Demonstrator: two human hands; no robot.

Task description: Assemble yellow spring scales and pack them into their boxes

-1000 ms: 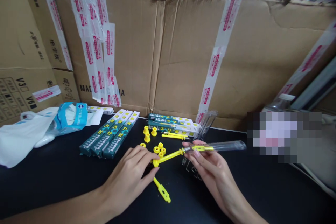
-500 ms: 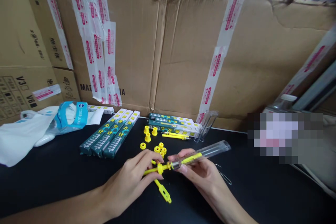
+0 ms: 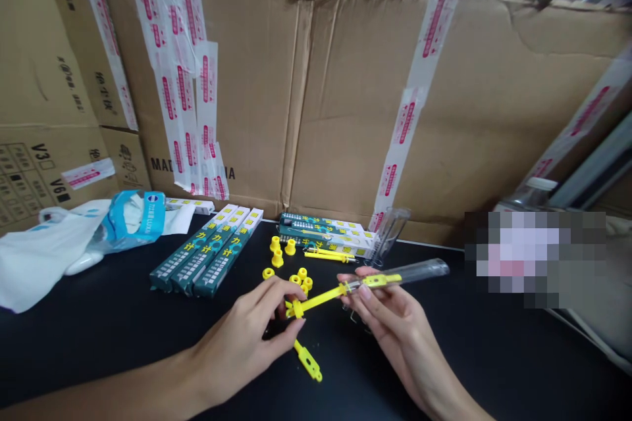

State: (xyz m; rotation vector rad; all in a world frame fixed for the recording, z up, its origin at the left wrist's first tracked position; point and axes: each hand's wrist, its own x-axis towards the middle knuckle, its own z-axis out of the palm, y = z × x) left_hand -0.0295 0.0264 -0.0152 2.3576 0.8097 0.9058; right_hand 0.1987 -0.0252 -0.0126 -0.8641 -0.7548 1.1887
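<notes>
My left hand (image 3: pixel 264 329) pinches a yellow flanged cap (image 3: pixel 297 309) at the near end of a thin yellow rod (image 3: pixel 320 298). My right hand (image 3: pixel 395 322) is closed around a clear plastic tube (image 3: pixel 419 270), which slants up to the right. The rod runs into the tube's left mouth, and its flat, slotted yellow end shows through the clear wall. Below my left fingers another slotted yellow rod (image 3: pixel 309 363) lies on the black table. Several yellow caps (image 3: pixel 277 258) and yellow rings (image 3: pixel 301 278) sit just beyond my hands.
Three green-and-white boxes (image 3: pixel 207 251) lie at the left, and more boxes (image 3: pixel 326 235) at the back. Beside these are yellow rods with metal hooks (image 3: pixel 330 255) and clear tubes (image 3: pixel 392 237). A tissue pack (image 3: pixel 135 217) is far left. A cardboard wall (image 3: pixel 340 112) closes the back.
My right hand and the tube have moved right, away from my left hand. A longer stretch of yellow rod now shows between them. My left hand has barely moved.
</notes>
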